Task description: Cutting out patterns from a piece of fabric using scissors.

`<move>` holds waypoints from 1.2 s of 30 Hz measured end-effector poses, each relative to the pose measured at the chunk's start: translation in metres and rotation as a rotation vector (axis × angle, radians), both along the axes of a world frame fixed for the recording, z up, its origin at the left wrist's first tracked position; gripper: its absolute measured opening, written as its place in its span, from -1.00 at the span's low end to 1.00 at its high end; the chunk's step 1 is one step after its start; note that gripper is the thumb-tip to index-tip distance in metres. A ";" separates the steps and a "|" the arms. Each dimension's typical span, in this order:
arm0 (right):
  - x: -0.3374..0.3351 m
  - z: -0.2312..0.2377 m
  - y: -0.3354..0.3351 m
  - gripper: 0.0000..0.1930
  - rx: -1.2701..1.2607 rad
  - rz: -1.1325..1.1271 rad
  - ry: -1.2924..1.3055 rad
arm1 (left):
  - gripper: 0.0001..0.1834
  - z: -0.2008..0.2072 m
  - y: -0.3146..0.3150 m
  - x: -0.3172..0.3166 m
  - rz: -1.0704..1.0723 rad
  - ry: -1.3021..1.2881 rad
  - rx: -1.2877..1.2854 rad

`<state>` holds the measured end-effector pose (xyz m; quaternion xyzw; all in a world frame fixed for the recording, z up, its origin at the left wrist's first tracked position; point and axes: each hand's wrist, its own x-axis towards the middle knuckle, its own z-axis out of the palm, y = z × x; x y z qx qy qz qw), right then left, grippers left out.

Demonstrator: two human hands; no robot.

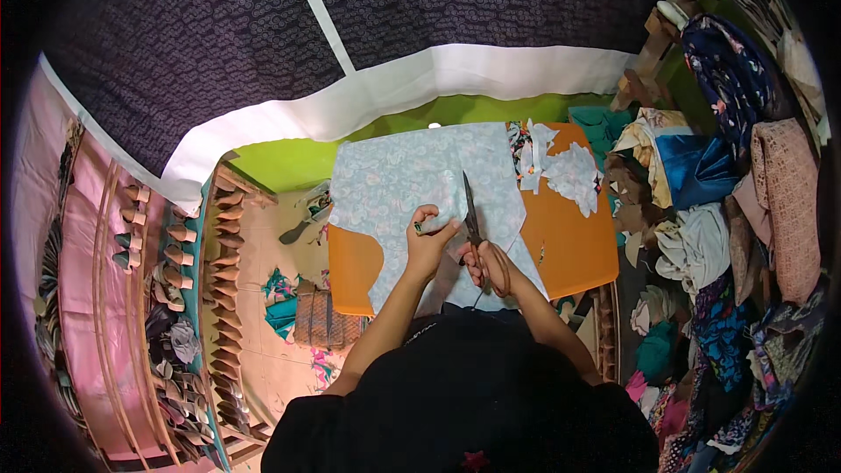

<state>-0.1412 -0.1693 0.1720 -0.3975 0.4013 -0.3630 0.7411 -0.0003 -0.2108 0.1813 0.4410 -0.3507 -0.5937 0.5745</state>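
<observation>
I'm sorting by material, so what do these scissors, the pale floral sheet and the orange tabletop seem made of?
Scissors: probably metal, dark and rather dull, judging by the slim, straight blades. Floral sheet: likely thin, matte fabric, given its soft fold near them. Orange tabletop: perhaps plastic, smooth with rounded corners; painted wood possible.

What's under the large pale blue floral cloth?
A flat orange tabletop with rounded corners; it shows past the left and right edges of the pale blue floral cloth. The middle is covered, so anything else beneath can't be seen.
</observation>
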 end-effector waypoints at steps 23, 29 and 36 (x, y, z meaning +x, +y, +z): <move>-0.008 0.003 0.012 -0.19 0.093 0.043 -0.098 | -0.63 0.026 -0.006 -0.003 0.015 -0.242 0.097; -0.008 0.007 0.014 -0.14 0.063 0.021 -0.032 | -0.54 0.026 -0.004 -0.003 0.130 -0.491 0.012; -0.012 0.006 0.014 -0.26 0.160 0.060 -0.108 | -0.50 0.030 0.000 -0.005 0.169 -0.611 -0.065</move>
